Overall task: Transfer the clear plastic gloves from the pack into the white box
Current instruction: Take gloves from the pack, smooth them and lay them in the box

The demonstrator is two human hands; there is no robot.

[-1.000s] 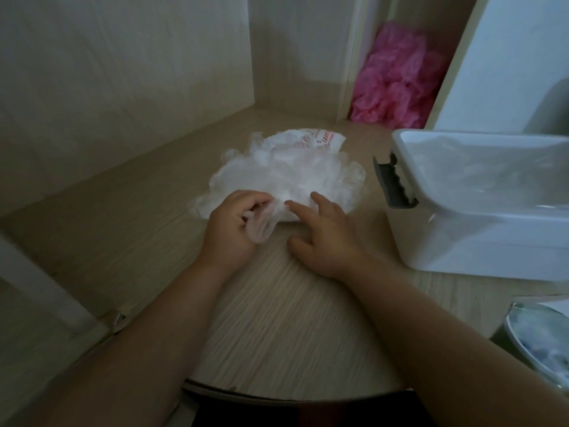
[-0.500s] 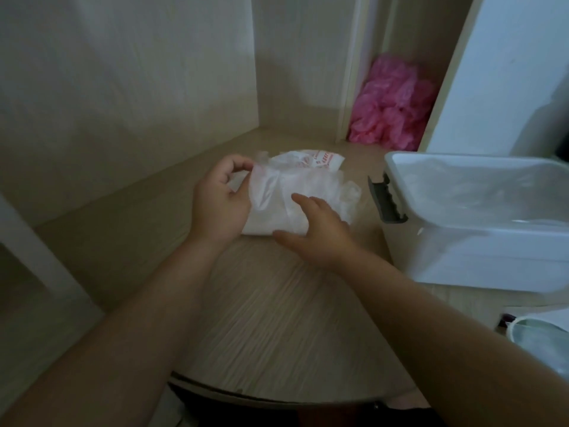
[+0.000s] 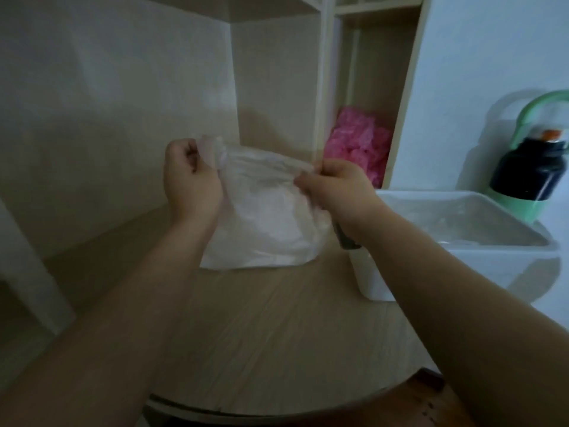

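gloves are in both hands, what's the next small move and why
Probably swing the clear gloves right, over the white box: the left hand and right hand pinch the bundle's top edge, and the box beside it stands open.

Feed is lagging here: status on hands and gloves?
Left hand and right hand both grip the glove bundle by its top edge. White box open, to its right. Nothing between them.

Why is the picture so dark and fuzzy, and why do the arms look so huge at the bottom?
Head view: dim, greyish light with no glare; the pack of gloves, gripped by the left hand and right hand, looks soft and blurred; the wide-angle lens stretches the forearms and curves the table edge; the bottle throws a soft shadow on the wall.
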